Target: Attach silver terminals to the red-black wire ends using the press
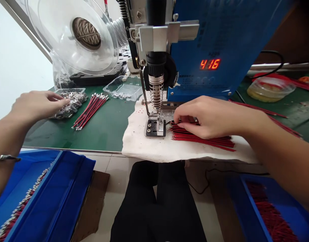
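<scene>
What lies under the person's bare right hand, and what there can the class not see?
Under the right hand, thin red and black wires lie on cream ribbed cloth. The stretches directly beneath it are covered.

Forearms (pixel 272 144) are bare, a thin silvery bracelet (pixel 5 157) circles the left one, and the trousers (pixel 167 208) are plain black.
</scene>
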A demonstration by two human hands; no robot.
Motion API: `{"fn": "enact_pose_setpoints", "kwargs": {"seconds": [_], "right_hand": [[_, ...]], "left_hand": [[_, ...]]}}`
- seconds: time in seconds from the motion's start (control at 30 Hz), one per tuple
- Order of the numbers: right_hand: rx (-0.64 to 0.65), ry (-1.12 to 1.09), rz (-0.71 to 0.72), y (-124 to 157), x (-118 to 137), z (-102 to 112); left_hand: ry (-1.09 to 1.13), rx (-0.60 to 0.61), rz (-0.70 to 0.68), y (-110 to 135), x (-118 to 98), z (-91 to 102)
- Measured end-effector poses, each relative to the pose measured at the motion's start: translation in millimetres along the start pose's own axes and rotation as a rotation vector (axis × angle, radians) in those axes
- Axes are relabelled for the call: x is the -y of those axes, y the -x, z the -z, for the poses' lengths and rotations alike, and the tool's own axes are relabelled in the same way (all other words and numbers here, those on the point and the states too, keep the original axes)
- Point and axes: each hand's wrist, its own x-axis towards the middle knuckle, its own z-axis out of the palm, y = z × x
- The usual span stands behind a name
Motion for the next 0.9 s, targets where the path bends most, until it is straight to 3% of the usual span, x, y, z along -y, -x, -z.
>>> {"fn": "enact_pose_setpoints", "kwargs": {"seconds": [0.1,0.27,0.47,0.57,0.7,0.9], "right_hand": [[-0.028,-0.025,0.005,-0.5,-2.7,-1.6],[-0.05,0.026,-0.031,-1.5,-3.1,-2.9],[-0.086,0.045,-0.062,-3.0,-0.1,-3.5],[-0.129,-0.018,-0.027,-4.3,1.0,-4.8],[-0.206,-0.087,0.037,-7.7,3.4,-10.2],[-0.287,-0.1,-0.005,-14.0,8.9,-22.6]], "left_hand": [[0.144,0.027,-0.015,-5.4,9.7,-2.7],[0.26,0.013,0.009,-3.4,1.8,-3.4],[0.21,-0.064,0.032,-6.5,11.2,-11.5],[0.173,-0.037,-0.021,-9.5,17.7,-11.5],[0.203,-0.004,0.047,-7.8,16.4,-7.7],[0.298,-0.022,-0.039,7.9,12.0,-5.2]]}}
